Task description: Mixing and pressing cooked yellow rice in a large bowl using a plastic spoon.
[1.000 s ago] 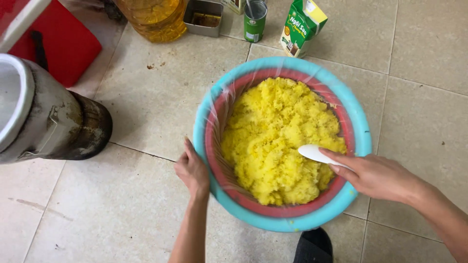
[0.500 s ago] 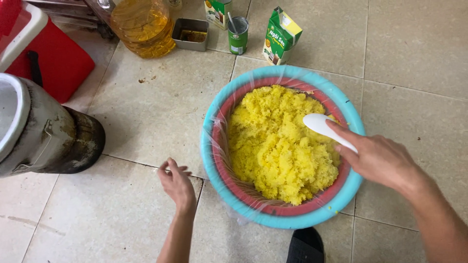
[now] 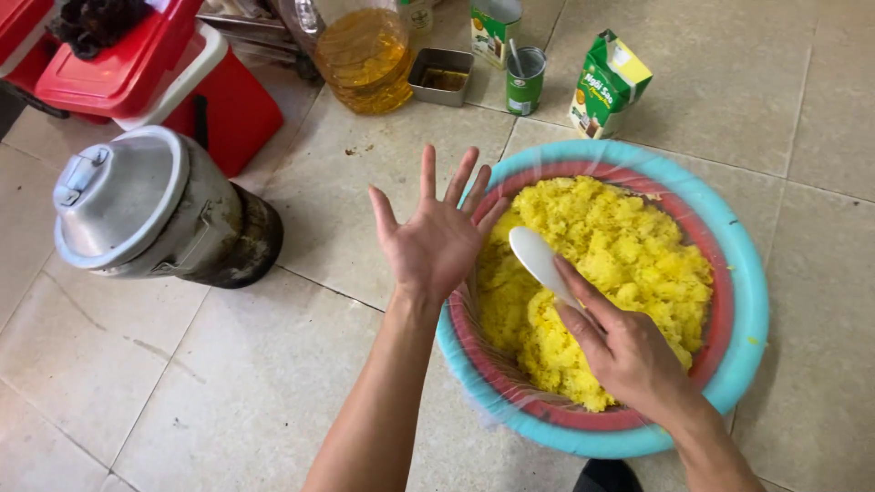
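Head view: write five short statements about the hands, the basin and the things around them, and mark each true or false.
1. The right hand holds a white paddle over the yellow rice. True.
2. The left hand grips the basin rim. False: it is raised, palm open, fingers spread, touching nothing.
3. The basin is blue outside, with a red inner bowl. True.
4. The metal pot stands to the right of the basin. False: it is to the left, beside a red box.
5. The oil bottle is empty. False: it holds amber liquid.

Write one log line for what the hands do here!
left hand: open, palm up | right hand: holds white plastic spoon | over yellow rice
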